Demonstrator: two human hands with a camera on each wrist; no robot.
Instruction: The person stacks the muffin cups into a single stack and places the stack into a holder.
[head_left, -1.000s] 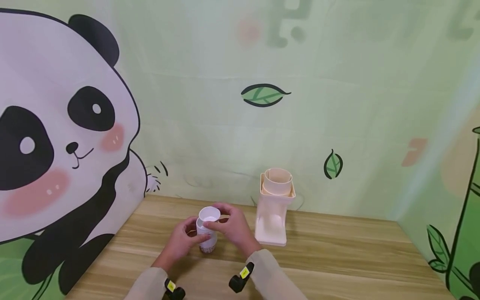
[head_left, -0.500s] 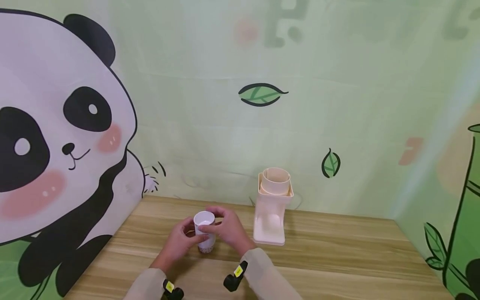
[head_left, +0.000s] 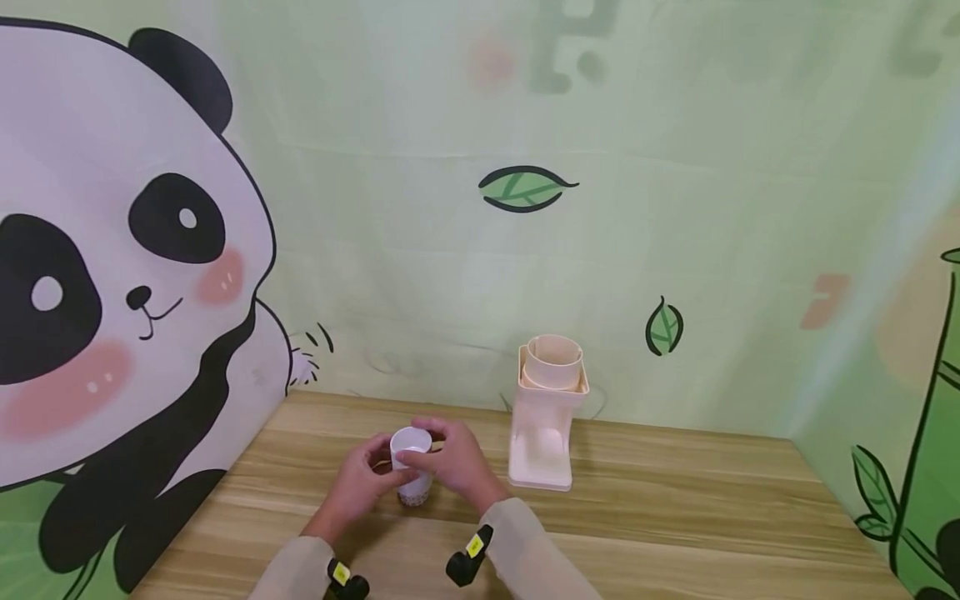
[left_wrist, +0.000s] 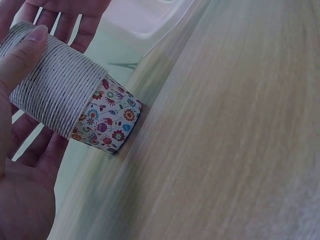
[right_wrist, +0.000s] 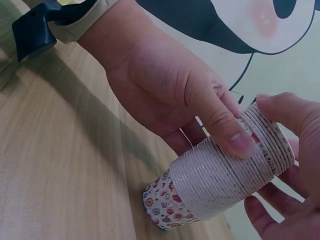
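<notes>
A stack of nested paper cups (head_left: 420, 487) with a floral print stands upright near the middle of the table in the head view, its base at the wood. My left hand (head_left: 358, 483) grips its side around the middle, thumb in front and fingers behind. Near the top rim, my right hand (head_left: 459, 463) holds the uppermost cups between thumb and fingers. In the right wrist view, a narrow band of print (right_wrist: 256, 138) shows between the upper cups and the rolled rims below. The left wrist view shows the printed bottom cup (left_wrist: 107, 117) sticking out beneath the rims.
To the right of my hands stands a pale pink cup dispenser (head_left: 542, 454) with a round tube (head_left: 555, 367) on top. The wooden table (head_left: 675, 500) reaches back to a green backdrop (head_left: 420, 250) printed with a panda and leaves.
The upper cups, lifted and offset at first, have moved down with my right hand and now line up in the stack. My left hand keeps its grip.
</notes>
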